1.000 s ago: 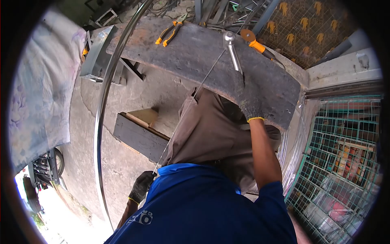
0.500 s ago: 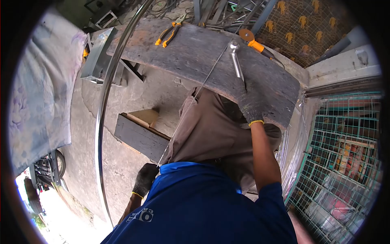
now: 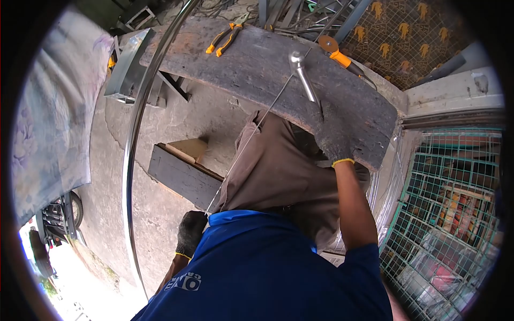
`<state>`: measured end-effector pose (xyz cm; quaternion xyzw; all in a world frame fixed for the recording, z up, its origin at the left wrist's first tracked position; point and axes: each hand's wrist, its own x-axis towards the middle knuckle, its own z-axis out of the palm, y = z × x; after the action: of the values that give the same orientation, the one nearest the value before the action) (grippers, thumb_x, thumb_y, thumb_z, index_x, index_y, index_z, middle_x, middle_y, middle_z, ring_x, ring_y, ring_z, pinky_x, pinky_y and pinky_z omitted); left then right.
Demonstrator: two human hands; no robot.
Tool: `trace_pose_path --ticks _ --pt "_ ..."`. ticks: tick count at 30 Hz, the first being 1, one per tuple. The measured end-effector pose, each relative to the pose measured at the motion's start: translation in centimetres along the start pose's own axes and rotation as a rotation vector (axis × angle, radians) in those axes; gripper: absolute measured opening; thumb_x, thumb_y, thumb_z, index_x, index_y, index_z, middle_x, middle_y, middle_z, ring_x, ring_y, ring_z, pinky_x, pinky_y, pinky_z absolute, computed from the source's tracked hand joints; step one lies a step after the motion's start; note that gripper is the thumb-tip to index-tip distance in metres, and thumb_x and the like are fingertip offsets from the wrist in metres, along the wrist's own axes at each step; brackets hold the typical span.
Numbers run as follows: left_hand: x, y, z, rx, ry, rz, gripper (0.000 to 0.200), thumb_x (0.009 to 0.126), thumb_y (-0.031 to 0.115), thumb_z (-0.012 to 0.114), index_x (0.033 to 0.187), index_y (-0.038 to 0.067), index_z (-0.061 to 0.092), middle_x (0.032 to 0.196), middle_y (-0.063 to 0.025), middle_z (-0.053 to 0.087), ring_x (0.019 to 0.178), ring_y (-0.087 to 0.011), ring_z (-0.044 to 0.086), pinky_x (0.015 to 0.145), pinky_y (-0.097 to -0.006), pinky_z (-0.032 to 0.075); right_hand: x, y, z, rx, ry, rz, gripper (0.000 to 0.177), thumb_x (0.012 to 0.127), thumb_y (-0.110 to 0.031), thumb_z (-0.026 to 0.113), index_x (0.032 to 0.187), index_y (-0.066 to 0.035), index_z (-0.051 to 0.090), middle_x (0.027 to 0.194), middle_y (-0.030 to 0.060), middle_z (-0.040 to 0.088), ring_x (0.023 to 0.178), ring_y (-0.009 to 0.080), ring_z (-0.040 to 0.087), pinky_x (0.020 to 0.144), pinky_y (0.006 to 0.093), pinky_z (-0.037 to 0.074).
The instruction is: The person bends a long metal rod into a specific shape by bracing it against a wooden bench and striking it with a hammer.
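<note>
My right hand, in a dark knit glove with a yellow cuff, is wrapped around the handle of a shiny metal hammer. The hammer's rounded head overlaps the far end of a thin metal rod at the dark wooden bench. That rod runs back across my lap to my left hand, which wears a matching glove and is closed around its near end, low at my left side.
Orange-handled pliers and an orange angle grinder lie toward the bench's far edge. A long curved metal tube rises on the left. A dark board rests below the bench; a green wire grille stands at right.
The hammer head has shifted left and slightly up, onto the line of the rod. My left hand stays closed on the rod, nearly in place.
</note>
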<state>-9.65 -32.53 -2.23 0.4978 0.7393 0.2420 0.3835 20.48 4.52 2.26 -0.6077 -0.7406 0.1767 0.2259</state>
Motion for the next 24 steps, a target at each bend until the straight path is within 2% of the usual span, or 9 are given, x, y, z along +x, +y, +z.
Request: trace_pose_path --ticks 2,8,11,14,16,17,19,22,24 --pt "0.0 -0.3 -0.1 0.003 0.021 0.016 0.019 0.083 0.014 0.064 0.099 0.004 0.062 0.096 -0.0146 0.060 0.092 -0.0347 0.057 0.081 -0.0435 0.047 0.0 1.1 0.5 -0.073 -0.049 -0.028 0.042 0.101 -0.040 0.046 0.113 -0.002 0.058 0.103 0.0267 0.063 0.094 0.0482 0.060 0.081 0.0527 0.048" --pt "0.0 0.2 0.4 0.078 0.071 0.042 0.018 0.083 0.017 0.063 0.096 0.005 0.060 0.095 -0.0125 0.059 0.092 -0.0334 0.055 0.080 -0.0433 0.046 -0.7 -2.4 -2.6 0.163 -0.077 0.134 0.044 0.101 -0.040 0.044 0.114 -0.001 0.058 0.100 0.0269 0.063 0.095 0.0489 0.060 0.084 0.0538 0.047" --pt "0.0 -0.1 0.7 -0.020 0.098 -0.080 0.014 0.084 0.014 0.063 0.095 0.005 0.060 0.095 -0.0123 0.059 0.092 -0.0318 0.055 0.081 -0.0417 0.046 -1.5 -0.9 -1.3 0.034 0.029 -0.036 0.044 0.101 -0.039 0.044 0.114 0.000 0.058 0.104 0.0268 0.064 0.097 0.0484 0.060 0.085 0.0539 0.046" --pt "0.0 -0.2 0.9 0.054 0.142 0.025 0.009 0.086 0.010 0.063 0.092 0.005 0.061 0.094 -0.0124 0.060 0.090 -0.0307 0.056 0.080 -0.0402 0.046 -2.1 0.3 -0.7 -0.135 -0.140 -0.021 0.043 0.101 -0.039 0.045 0.117 -0.001 0.058 0.107 0.0266 0.064 0.099 0.0475 0.060 0.085 0.0531 0.048" --pt "0.6 1.4 0.7 -0.003 0.193 -0.183 0.006 0.087 0.008 0.063 0.092 0.004 0.062 0.093 -0.0129 0.061 0.089 -0.0303 0.058 0.079 -0.0389 0.047 -2.1 0.8 -0.5 -0.061 -0.024 -0.100 0.045 0.100 -0.039 0.045 0.123 -0.002 0.057 0.111 0.0258 0.064 0.101 0.0468 0.060 0.086 0.0523 0.048" --pt "0.6 1.1 0.8 -0.005 0.194 -0.190 0.006 0.087 0.008 0.063 0.092 0.004 0.062 0.093 -0.0129 0.061 0.089 -0.0303 0.058 0.079 -0.0389 0.047 -2.5 1.0 -0.6 -0.061 -0.031 -0.102 0.045 0.100 -0.039 0.045 0.123 -0.002 0.057 0.111 0.0258 0.064 0.101 0.0468 0.060 0.086 0.0523 0.048" --pt "0.4 0.1 1.3 -0.081 0.196 -0.107 0.007 0.088 0.008 0.062 0.094 0.003 0.063 0.093 -0.0133 0.063 0.089 -0.0307 0.059 0.079 -0.0389 0.048 -3.2 0.7 -1.3 0.022 -0.092 0.049 0.044 0.100 -0.037 0.046 0.127 -0.003 0.055 0.114 0.0254 0.063 0.103 0.0458 0.060 0.088 0.0518 0.048" --pt "0.3 -0.6 1.8 -0.146 0.207 -0.149 0.010 0.089 0.009 0.062 0.096 0.003 0.063 0.094 -0.0139 0.062 0.091 -0.0310 0.059 0.080 -0.0391 0.048 -3.9 2.4 -0.7 -0.055 -0.044 0.148 0.043 0.098 -0.034 0.050 0.128 -0.004 0.054 0.115 0.0255 0.062 0.104 0.0451 0.061 0.088 0.0519 0.048" --pt "0.6 0.6 1.4 -0.140 0.215 -0.149 0.010 0.089 0.009 0.061 0.096 0.002 0.063 0.094 -0.0143 0.062 0.091 -0.0318 0.059 0.080 -0.0395 0.048 -4.6 4.2 -0.4 -0.107 -0.008 0.116 0.042 0.097 -0.033 0.053 0.129 -0.006 0.054 0.115 0.0250 0.063 0.104 0.0444 0.061 0.088 0.0515 0.048"
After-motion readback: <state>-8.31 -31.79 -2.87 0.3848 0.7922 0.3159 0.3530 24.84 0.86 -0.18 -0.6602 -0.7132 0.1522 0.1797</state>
